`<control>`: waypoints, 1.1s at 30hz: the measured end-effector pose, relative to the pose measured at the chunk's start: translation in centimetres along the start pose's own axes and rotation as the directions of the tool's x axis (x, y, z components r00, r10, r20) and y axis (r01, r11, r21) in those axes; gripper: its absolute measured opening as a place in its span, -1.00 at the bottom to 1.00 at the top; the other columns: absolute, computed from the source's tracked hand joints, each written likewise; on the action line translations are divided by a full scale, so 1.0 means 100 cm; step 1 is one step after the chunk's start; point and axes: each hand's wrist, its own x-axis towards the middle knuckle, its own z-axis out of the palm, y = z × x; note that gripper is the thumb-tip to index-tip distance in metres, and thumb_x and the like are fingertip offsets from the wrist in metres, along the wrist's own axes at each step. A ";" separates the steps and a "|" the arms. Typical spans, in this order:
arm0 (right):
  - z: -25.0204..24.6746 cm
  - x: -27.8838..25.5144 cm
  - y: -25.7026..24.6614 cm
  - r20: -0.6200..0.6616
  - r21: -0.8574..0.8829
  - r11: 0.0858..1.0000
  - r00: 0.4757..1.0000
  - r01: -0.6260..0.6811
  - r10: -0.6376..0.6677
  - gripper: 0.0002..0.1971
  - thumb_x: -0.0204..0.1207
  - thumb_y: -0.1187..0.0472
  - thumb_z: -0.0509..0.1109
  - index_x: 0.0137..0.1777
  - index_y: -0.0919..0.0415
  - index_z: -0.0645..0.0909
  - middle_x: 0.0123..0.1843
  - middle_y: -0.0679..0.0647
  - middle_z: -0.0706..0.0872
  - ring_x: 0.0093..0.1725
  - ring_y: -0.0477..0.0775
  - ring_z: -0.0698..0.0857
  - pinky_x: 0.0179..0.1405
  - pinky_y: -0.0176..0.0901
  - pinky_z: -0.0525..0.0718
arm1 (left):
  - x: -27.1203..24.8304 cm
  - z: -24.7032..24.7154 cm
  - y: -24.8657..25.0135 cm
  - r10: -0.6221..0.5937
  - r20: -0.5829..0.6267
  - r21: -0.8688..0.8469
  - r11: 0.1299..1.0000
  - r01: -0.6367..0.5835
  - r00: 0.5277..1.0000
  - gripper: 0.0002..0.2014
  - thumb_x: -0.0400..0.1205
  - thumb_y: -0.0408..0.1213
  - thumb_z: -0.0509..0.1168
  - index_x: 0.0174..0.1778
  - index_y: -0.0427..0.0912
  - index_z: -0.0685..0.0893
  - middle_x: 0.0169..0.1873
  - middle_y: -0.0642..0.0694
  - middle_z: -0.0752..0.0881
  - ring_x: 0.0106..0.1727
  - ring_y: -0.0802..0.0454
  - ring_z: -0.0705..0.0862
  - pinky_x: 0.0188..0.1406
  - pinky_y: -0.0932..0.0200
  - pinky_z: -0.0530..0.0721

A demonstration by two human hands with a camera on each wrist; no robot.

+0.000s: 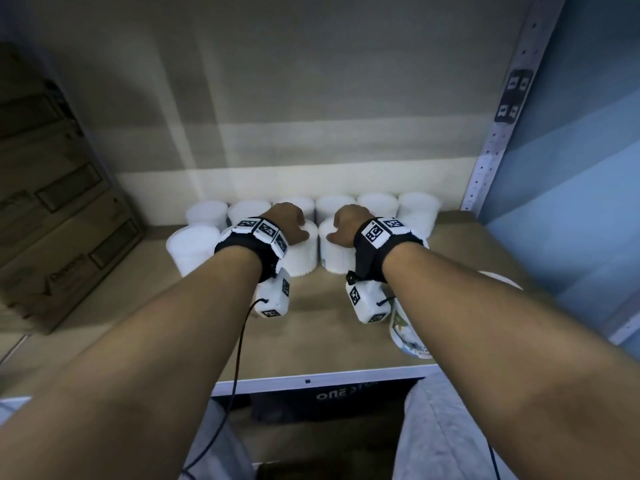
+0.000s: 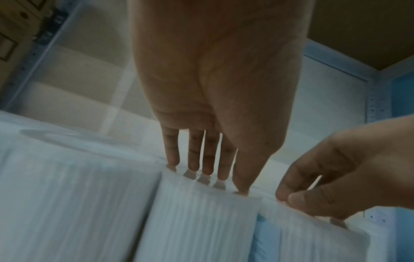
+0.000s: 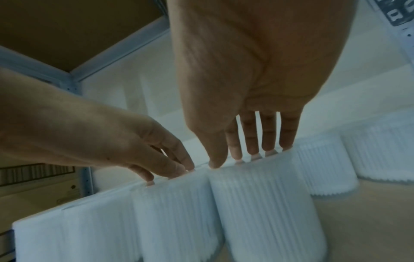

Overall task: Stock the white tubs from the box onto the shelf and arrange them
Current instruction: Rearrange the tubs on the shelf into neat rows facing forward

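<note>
Lining the shelf [image 1: 467, 244], ribbed white tubs [image 1: 377, 206] stand upright.

A tan wooden shelf board [image 1: 332, 344] carries ribbed white cylindrical tubs [image 1: 377, 204] in two rows at its far side, and one labelled tub [image 1: 408, 336] lying near right.
</note>
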 end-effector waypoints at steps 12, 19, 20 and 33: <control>0.001 0.001 0.002 0.017 -0.087 0.996 1.000 -0.014 0.015 -0.48 0.56 -0.05 0.33 0.41 0.26 0.51 0.44 0.20 0.55 0.42 0.25 0.54 0.39 0.00 0.53 | 0.001 0.015 -0.012 0.011 -0.032 -0.041 0.999 -0.012 0.999 -0.58 0.59 -0.11 0.33 0.34 -0.19 0.60 0.36 -0.22 0.54 0.38 -0.18 0.53 0.39 -0.01 0.51; -0.007 -0.003 0.006 0.092 -0.073 0.996 0.994 0.058 -0.051 -0.49 0.59 0.08 0.35 0.49 0.24 0.44 0.53 0.16 0.45 0.49 0.18 0.48 0.46 -0.05 0.46 | 0.001 0.017 -0.013 0.009 -0.042 -0.053 0.999 -0.011 0.999 -0.58 0.60 -0.12 0.32 0.36 -0.20 0.58 0.36 -0.22 0.53 0.40 -0.18 0.51 0.41 -0.03 0.50; -0.009 -0.004 0.007 0.107 -0.068 0.996 0.993 0.063 -0.056 -0.50 0.58 0.10 0.37 0.50 0.23 0.44 0.54 0.15 0.45 0.49 0.17 0.48 0.46 -0.08 0.44 | 0.001 0.018 -0.013 0.010 -0.044 -0.054 0.998 -0.013 0.999 -0.58 0.60 -0.12 0.32 0.36 -0.20 0.58 0.36 -0.22 0.53 0.40 -0.18 0.51 0.40 -0.03 0.50; -0.010 0.005 0.015 0.086 -0.047 0.999 0.996 0.011 -0.007 -0.44 0.53 -0.08 0.38 0.47 0.13 0.47 0.52 0.19 0.43 0.48 0.23 0.46 0.46 -0.06 0.43 | 0.005 0.022 -0.019 0.028 -0.057 -0.080 0.996 -0.033 0.998 -0.57 0.60 -0.11 0.34 0.36 -0.18 0.58 0.34 -0.23 0.53 0.39 -0.18 0.50 0.40 0.00 0.48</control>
